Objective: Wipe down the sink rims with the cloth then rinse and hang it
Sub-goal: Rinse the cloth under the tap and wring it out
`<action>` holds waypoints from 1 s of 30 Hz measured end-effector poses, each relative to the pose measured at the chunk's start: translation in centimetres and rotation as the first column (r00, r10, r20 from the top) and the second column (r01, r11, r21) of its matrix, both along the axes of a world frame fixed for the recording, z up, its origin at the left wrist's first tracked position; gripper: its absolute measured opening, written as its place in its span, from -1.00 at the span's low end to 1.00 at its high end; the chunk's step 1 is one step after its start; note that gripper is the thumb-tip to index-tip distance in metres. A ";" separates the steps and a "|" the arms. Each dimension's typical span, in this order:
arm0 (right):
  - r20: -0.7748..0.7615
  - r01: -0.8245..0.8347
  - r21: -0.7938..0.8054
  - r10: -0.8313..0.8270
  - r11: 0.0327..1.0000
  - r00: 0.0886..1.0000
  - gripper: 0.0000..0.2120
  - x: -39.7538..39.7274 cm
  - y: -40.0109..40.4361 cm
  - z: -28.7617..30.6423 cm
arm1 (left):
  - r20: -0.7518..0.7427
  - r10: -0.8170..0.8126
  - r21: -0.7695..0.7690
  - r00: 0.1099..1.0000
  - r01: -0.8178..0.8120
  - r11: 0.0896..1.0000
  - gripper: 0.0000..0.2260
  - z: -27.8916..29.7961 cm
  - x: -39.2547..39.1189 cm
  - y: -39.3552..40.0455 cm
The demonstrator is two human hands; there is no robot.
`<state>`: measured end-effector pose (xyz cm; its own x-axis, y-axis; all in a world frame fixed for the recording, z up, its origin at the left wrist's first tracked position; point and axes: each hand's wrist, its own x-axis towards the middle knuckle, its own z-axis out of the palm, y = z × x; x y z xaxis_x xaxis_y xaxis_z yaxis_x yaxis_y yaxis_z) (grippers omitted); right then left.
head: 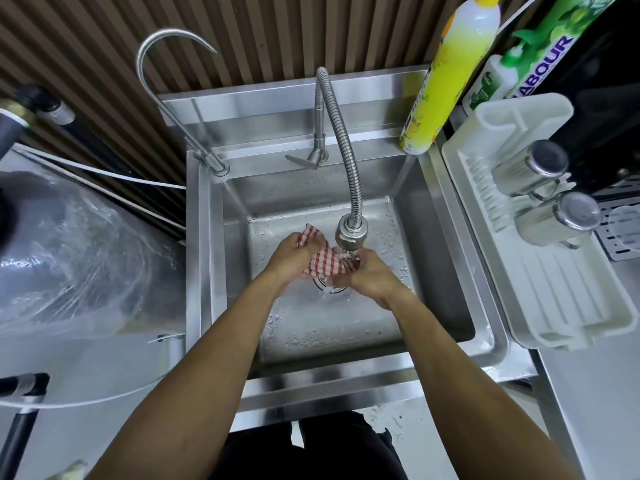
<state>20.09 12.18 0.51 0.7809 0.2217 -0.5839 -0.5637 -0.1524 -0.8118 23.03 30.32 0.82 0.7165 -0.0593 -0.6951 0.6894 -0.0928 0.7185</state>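
The cloth (323,259) was a thin red-and-white checked rag, wet and bunched, stretched between both hands over the drain (327,285) of the stainless steel sink (446,237). One crumpled corner stood up above the left hand (289,259), whose fingers curled round that end. The right hand (369,275) gripped the other end, fingers folded over the fabric directly beneath the spray head (349,233). Water ran from that head onto the cloth and over the right hand's fingers.

The spray head hung on a ribbed, flexible metal hose faucet (341,140) that arched from the back ledge, with a flat lever handle (301,161) at its base. Beside it to the left rose a slim, smooth gooseneck tap (166,50). The basin was square, brushed and dull-shiny, its floor beaded with droplets.

On the back right corner of the rim leaned a yellow dish-soap bottle (446,77). To the right sat a white plastic drying rack (540,258) with ridged slots, holding two steel cups (543,192) lying on their sides. Behind the sink ran a brown ribbed wall panel (259,29).
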 end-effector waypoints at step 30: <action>-0.205 0.453 0.282 -0.408 0.846 0.890 -0.65 -2.3 -2.3 -0.5 | -0.114 -0.010 -0.446 0.993 -0.042 0.894 -0.45 -0.7 0.6 2.8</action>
